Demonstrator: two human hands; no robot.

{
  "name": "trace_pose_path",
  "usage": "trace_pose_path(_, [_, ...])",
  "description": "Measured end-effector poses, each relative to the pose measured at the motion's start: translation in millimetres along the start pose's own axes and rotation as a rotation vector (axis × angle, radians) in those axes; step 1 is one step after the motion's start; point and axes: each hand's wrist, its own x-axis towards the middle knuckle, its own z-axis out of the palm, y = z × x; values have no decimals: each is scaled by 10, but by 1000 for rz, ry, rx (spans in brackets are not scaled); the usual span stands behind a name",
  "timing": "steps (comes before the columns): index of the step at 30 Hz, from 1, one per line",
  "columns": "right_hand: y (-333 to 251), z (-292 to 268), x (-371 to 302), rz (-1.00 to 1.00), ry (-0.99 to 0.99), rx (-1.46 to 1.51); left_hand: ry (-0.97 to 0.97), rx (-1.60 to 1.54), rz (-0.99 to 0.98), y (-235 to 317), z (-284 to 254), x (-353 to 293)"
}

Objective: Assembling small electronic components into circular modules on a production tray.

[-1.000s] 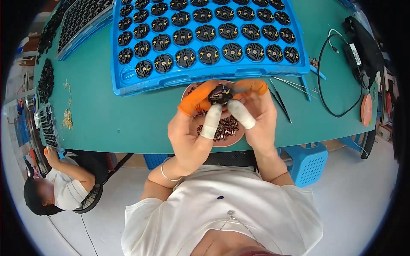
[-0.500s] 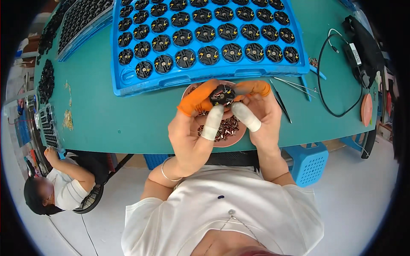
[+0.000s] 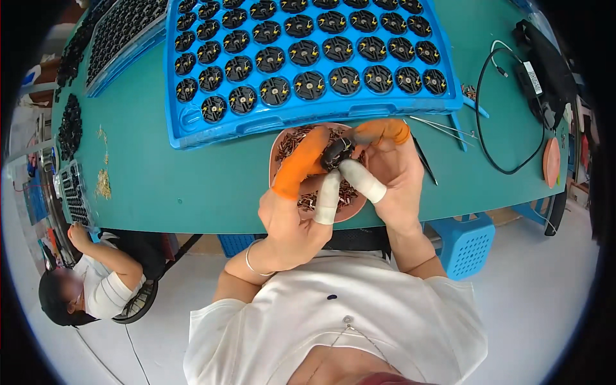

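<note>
Between both hands I grip a black round part, now tilted so its edge shows. My left hand pinches it from the left, with an orange cover on a finger and a white one on the thumb. From the right, my right hand closes on it with similar orange and white finger covers. Directly under the hands sits a pink bowl of small dark, copper-coloured and silvery pieces. Beyond it lies a blue tray holding rows of black round parts with yellow bits and pale wires.
Black tweezers and thin metal rods lie right of the bowl. A black cable loops near a black bag. More black parts fill a tray at far left. A person sits at left; a blue stool stands right.
The black round part has turned from facing up to standing on a slant. Both hands have shifted slightly, and more of the bowl's contents shows. The blue tray appears a little higher and left.
</note>
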Motion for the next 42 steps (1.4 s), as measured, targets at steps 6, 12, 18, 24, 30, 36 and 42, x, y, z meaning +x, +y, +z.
trace_pose_path(6, [38, 33, -19, 23, 57, 72, -13, 24, 8, -40, -12, 21])
trace_pose_path(12, [2, 15, 5, 38, 183, 5, -91, 95, -60, 4, -122, 150])
trace_pose_path(18, [104, 77, -74, 22, 132, -83, -132, 417, 267, 85, -188, 244])
trace_pose_path(24, [54, 163, -76, 62, 76, -142, -216, 581, 454, -35, -365, 226])
trace_pose_path(30, [-26, 281, -67, 81, -25, -215, -227, 606, 438, 52, -623, 329])
trace_pose_path(36, [19, 199, -41, -89, -52, -403, 41, 541, 191, -67, -1227, 737])
trace_pose_path(42, [59, 99, -92, -80, -181, -567, -406, 744, 113, -210, -1602, 1025])
